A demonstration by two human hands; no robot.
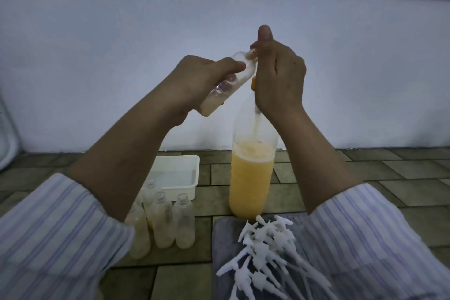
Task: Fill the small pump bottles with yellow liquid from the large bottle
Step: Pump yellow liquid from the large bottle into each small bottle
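Now, big bottle [250,178] upright on floor, about half full of yellow, straight below right hand [280,75]; standing so pump tube reaches liquid. Tray [177,173] and filled small bottles [165,221] grouped below left hand [194,80], out of pouring path. Loose pump heads [265,251] heaped on cloth below right wrist, likely ready for capping. Held bottle [226,85]: left fingers wrapped round body, tilted, mouth touching right fingers to catch flow. Right fingers curled round pump at big bottle's neck, thumb raised.

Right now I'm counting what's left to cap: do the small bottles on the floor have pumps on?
No, the small bottles stand open-necked, and the white pumps lie loose on the cloth.
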